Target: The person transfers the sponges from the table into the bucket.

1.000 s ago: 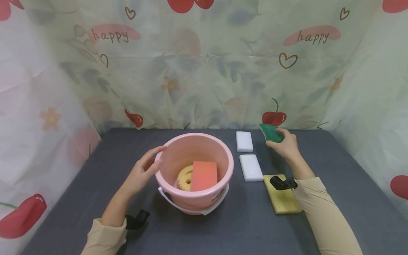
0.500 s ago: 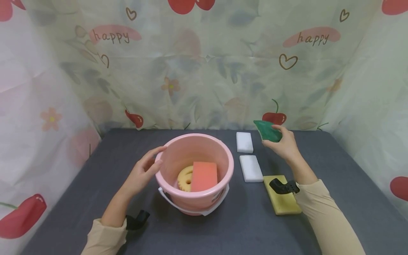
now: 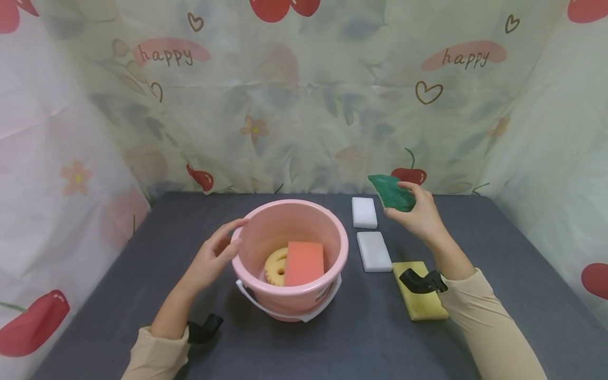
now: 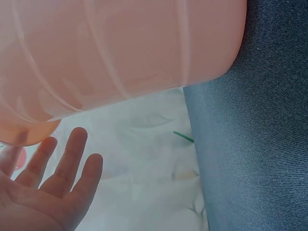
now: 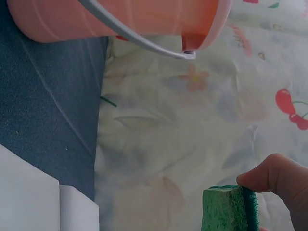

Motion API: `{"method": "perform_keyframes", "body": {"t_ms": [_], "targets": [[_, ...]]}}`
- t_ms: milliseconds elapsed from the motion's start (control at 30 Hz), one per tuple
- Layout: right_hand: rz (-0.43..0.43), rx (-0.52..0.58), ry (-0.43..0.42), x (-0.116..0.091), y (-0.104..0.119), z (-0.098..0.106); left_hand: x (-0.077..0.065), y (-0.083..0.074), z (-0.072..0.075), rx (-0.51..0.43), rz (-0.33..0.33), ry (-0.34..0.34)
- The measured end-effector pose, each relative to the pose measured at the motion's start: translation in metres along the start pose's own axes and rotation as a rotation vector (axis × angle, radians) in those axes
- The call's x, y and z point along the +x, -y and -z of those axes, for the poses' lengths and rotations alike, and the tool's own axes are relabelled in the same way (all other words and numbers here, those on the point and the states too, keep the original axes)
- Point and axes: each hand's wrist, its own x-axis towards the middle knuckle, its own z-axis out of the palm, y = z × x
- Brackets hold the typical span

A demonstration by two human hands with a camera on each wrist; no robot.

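Observation:
My right hand (image 3: 418, 214) pinches a green scouring sponge (image 3: 393, 193) between thumb and fingers, raised over the back right of the table. In the right wrist view the sponge (image 5: 224, 207) has a lighter body and a dark scouring layer under the thumb. A pink bucket (image 3: 290, 303) stands upright at the middle. Inside it lie a round yellow sponge (image 3: 275, 266) with a face cut in it and an orange-red block sponge (image 3: 305, 263). My left hand (image 3: 214, 256) touches the bucket's left rim; the left wrist view shows its fingers (image 4: 72, 154) fairly straight beside the bucket wall.
Two white sponge blocks (image 3: 364, 212) lie right of the bucket, one behind the other. A yellow rectangular sponge (image 3: 420, 303) lies nearer, partly under the right wrist's black mount (image 3: 420, 281). The bucket's white handle (image 3: 306, 316) hangs at its front. Printed curtains (image 3: 309, 105) enclose the dark table.
My right hand has lifted the green scouring sponge and moved it left, toward the bucket. My left hand and the bucket stay in place.

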Motion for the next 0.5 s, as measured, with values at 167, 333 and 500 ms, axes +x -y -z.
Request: {"method": "perform_keyframes", "body": {"t_ms": [167, 333, 500], "targets": [[0.019, -0.004, 0.001, -0.003, 0.005, 0.0, 0.0, 0.0, 0.0, -0.001, -0.014, -0.005], [0.05, -0.001, 0.008, -0.007, 0.011, 0.0, 0.0, 0.0, 0.0, -0.004, -0.022, -0.006], [0.08, 0.0, 0.021, -0.012, 0.018, -0.001, 0.0, 0.001, 0.0, -0.004, -0.022, -0.002]]}}
